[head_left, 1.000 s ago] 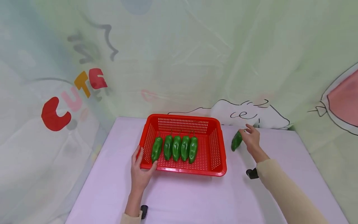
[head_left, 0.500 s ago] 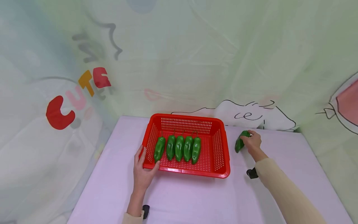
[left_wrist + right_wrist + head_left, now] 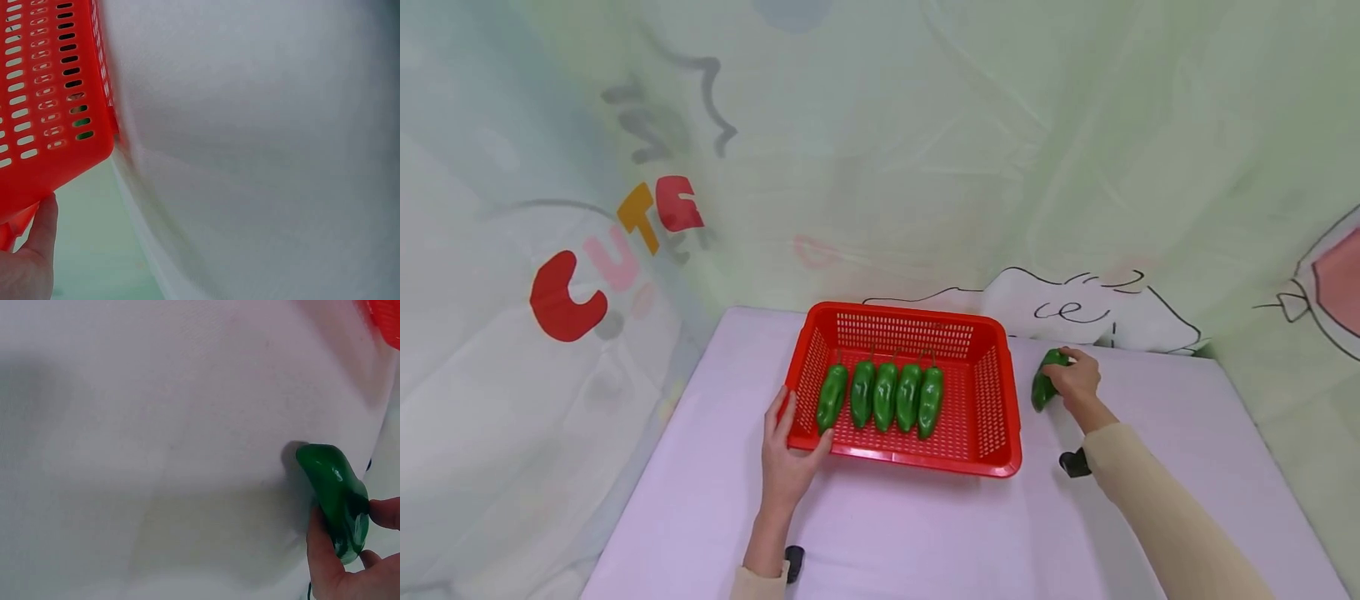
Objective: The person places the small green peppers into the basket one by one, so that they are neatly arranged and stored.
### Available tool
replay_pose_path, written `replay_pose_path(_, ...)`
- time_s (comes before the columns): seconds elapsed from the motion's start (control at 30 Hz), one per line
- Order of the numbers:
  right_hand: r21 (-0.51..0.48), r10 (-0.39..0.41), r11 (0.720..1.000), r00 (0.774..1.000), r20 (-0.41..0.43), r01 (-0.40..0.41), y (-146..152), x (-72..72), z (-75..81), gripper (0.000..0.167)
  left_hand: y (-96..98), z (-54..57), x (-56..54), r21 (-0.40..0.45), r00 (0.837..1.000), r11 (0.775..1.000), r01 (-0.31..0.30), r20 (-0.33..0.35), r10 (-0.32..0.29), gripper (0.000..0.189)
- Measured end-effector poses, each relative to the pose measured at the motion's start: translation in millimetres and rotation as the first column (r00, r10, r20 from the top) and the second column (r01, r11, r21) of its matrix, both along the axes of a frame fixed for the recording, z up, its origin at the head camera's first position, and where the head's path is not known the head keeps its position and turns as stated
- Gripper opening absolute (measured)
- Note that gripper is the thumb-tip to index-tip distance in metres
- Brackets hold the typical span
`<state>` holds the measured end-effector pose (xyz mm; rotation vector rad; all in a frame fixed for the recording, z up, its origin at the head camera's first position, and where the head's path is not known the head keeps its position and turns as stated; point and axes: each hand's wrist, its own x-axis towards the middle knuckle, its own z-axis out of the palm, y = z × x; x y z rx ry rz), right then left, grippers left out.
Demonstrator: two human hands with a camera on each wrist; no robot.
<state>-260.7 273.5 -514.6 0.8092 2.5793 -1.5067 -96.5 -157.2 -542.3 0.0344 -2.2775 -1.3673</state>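
A red plastic basket (image 3: pixel 895 457) with slotted walls stands on the table, with several green peppers (image 3: pixel 885 398) lying in a row inside it, stems toward the far wall. My left hand (image 3: pixel 784 467) grips the basket's near left corner, fingers over the left rim and thumb at the front rim. In the left wrist view, a finger presses the red basket (image 3: pixel 56 137) from below its edge. To the right of the basket, my right hand (image 3: pixel 1077 382) pinches another green pepper (image 3: pixel 334 481) near its upper end. The pepper's lower tip points toward me, close over the cloth.
A pale cloth covers the table (image 3: pixel 917 533). Behind and at both sides hang printed fabric walls (image 3: pixel 880 183), with the far one close behind the basket. A dark wrist camera (image 3: pixel 1075 463) sits beneath the right sleeve.
My right fingers have come down around the pepper's upper end and now hold it. The head view has shifted a little, while my left hand stays on the basket corner.
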Motion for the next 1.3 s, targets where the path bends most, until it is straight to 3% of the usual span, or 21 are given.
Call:
replay_pose_path(0.13,-0.09,0.019,0.996,1.0,-0.016,-0.02,1.9,3.7,13.7,0.067,0.4,-1.3,-0.3,0.01,1.0,1.0,0.002,0.012,-0.002,0.082)
replay_pose_path(0.33,-0.202,0.114,0.971,0.99,-0.079,-0.128,-10.6,10.9,55.0,0.066,-0.3,1.5,0.5,0.026,1.0,1.0,0.002,0.029,-0.003,0.081)
replay_pose_path(0.53,-0.229,0.228,0.939,0.962,-0.15,-0.258,-39.0,16.0,94.5,0.064,-2.4,4.2,0.2,0.019,1.0,1.0,-0.006,0.011,0.006,0.082)
replay_pose_path(0.7,-0.257,0.287,0.911,0.944,-0.163,-0.321,-59.2,22.2,113.9,0.064,-0.9,3.5,0.5,0.02,1.0,1.0,-0.004,0.014,0.003,0.083)
replay_pose_path(0.97,-0.253,0.35,0.89,0.924,-0.155,-0.379,-84.0,26.8,120.3,0.062,0.8,4.4,-1.3,0.016,1.0,1.0,0.005,0.013,-0.005,0.083)
replay_pose_path(1.3,-0.227,0.466,0.853,0.882,-0.075,-0.47,-115.5,31.8,105.1,0.06,0.7,5.2,0.5,0.015,1.0,1.0,0.005,0.015,-0.005,0.082)
